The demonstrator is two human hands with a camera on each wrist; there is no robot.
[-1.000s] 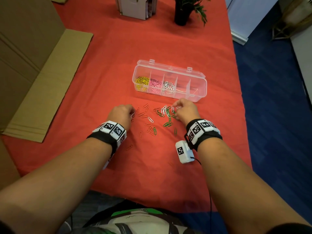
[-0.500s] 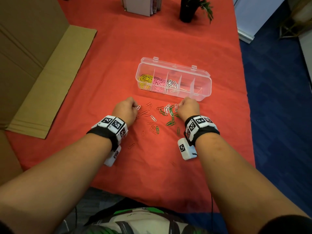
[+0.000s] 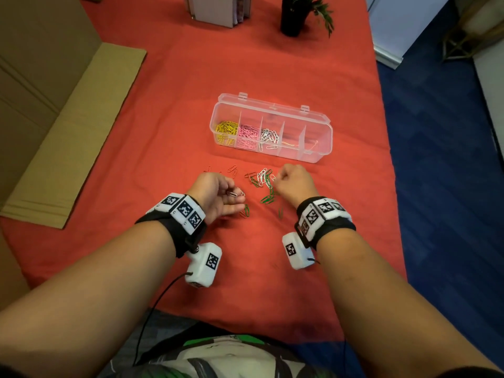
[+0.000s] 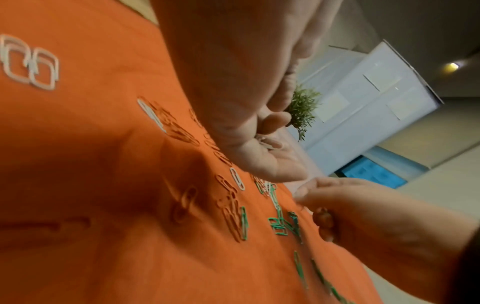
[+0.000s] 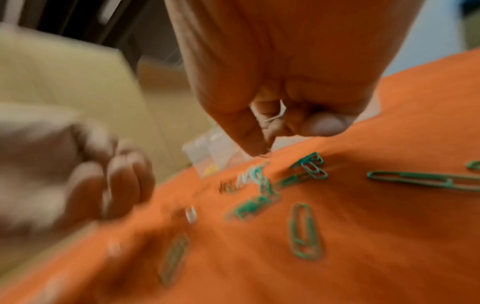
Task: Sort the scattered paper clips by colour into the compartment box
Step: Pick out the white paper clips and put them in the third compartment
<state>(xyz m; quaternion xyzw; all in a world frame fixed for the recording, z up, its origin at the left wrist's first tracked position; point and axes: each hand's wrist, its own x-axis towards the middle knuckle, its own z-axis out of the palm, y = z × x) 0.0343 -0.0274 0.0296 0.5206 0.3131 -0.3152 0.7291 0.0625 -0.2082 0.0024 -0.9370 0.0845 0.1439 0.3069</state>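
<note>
Head view: the left hand (image 3: pixel 218 195) is turned palm-up over the red cloth (image 3: pixel 163 132), its curled fingers cupping white clips (image 3: pixel 236 192). The right hand (image 3: pixel 296 184) is balled at the right edge of the scattered paper clips (image 3: pixel 263 184), fingers closed on a pale clip that shows in the right wrist view (image 5: pixel 276 115). Green, white and red clips lie loose between the hands. The clear compartment box (image 3: pixel 324 124) sits open just beyond them, holding yellow, pink and white clips in its three left cells. Both wristbands (image 3: pixel 185 211) carry black-and-white square marker codes; no readable lettering shows.
</note>
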